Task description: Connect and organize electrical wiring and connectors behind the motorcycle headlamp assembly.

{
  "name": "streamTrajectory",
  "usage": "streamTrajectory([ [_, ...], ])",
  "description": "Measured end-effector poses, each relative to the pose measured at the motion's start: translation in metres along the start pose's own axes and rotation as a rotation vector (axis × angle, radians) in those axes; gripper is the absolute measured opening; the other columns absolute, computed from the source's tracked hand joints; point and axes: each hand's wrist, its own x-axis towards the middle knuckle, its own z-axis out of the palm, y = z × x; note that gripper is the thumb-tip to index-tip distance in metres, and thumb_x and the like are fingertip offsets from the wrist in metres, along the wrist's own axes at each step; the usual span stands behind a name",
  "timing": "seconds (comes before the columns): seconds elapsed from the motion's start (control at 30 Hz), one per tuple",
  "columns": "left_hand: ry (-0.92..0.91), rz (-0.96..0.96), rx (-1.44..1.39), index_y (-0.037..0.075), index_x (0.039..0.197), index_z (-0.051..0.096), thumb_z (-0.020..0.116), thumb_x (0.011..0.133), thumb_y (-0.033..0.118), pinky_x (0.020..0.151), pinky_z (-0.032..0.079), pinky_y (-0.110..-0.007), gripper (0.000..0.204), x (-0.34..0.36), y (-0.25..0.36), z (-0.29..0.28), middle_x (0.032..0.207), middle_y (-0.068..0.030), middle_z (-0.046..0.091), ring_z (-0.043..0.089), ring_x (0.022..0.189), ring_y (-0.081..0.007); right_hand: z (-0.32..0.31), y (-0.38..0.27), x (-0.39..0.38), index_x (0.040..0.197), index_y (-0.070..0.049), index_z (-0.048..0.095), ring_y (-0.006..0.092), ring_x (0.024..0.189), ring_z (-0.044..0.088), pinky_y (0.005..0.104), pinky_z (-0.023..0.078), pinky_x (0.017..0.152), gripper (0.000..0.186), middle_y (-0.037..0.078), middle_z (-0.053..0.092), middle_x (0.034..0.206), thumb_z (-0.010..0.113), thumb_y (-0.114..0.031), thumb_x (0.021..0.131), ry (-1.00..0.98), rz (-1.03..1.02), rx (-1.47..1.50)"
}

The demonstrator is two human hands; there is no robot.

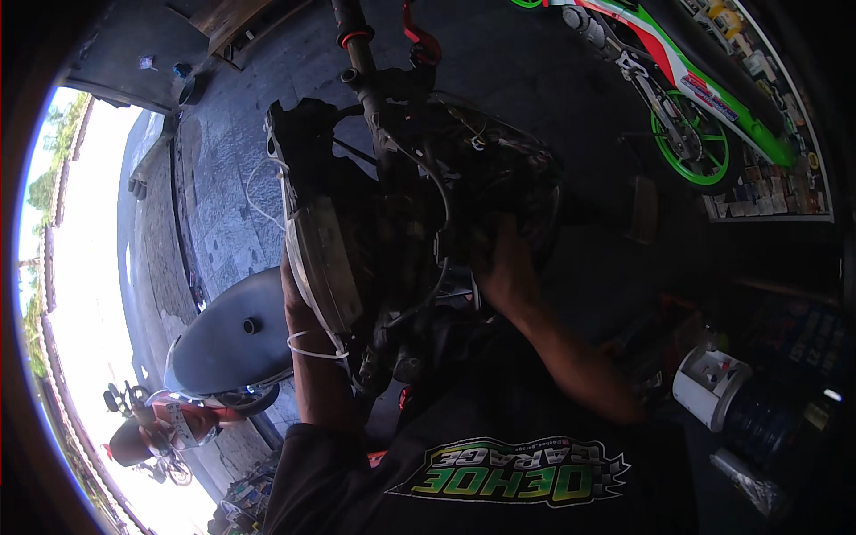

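Note:
In front of me is the dark front end of a motorcycle, with a handlebar and a red lever at its far end. A headlight with a pale lens edge faces left. Against its outer side lies my left hand; the fingers are hidden behind the headlight. My right hand reaches into the dark parts right of the steering column, its fingers lost in shadow. A black cable curves down between the hands. Loose wires show at the upper right of the front end.
A grey motorcycle seat or tank-like panel is at the left, beyond my left forearm. A red motorcycle stands outside, lower left. At upper right is a green, red and white motorcycle beside a display case. A water jug lies right.

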Motion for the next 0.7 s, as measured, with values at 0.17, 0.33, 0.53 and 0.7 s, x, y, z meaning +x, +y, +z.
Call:
streamTrajectory([
  [0.17,-0.018,-0.014,-0.013,0.006,0.136,0.056,0.039,0.104,0.046,0.080,0.062,-0.041,0.054,-0.011,-0.007,0.011,0.117,-0.0152,0.068,0.071,0.097,-0.0277,-0.008,-0.002,0.001,0.119,0.001,0.046,0.0497,0.087,0.066,0.0517,0.054,0.070,0.038,0.029,0.067,0.097,0.065,-0.019,0.093,-0.013,0.011,-0.172],
  [0.33,-0.044,0.012,-0.010,0.006,0.136,0.055,0.040,0.104,0.046,0.080,0.062,-0.041,0.054,-0.007,-0.003,0.020,0.117,-0.0153,0.068,0.071,0.097,-0.0280,-0.014,0.018,0.013,0.105,-0.002,0.053,0.0458,0.075,0.066,0.0526,0.053,0.061,0.022,0.024,0.067,0.089,0.064,-0.015,0.092,0.059,-0.302,-0.427],
  [0.53,-0.050,0.038,-0.007,0.006,0.136,0.055,0.040,0.103,0.047,0.080,0.062,-0.042,0.055,-0.021,-0.003,0.028,0.117,-0.0155,0.068,0.070,0.097,-0.0284,-0.030,0.011,0.024,0.097,-0.002,0.056,0.0342,0.068,0.069,0.0451,0.056,0.054,0.010,0.017,0.065,0.084,0.055,-0.008,0.090,-0.049,-0.493,-0.663],
  [0.7,-0.056,0.055,-0.013,0.005,0.136,0.055,0.040,0.103,0.047,0.080,0.062,-0.042,0.055,-0.024,-0.003,0.040,0.117,-0.0156,0.068,0.070,0.097,-0.0288,-0.035,0.000,0.034,0.094,-0.002,0.059,0.0344,0.066,0.070,0.0452,0.056,0.053,0.010,0.018,0.067,0.082,0.058,-0.009,0.086,-0.132,-0.576,-0.637],
])
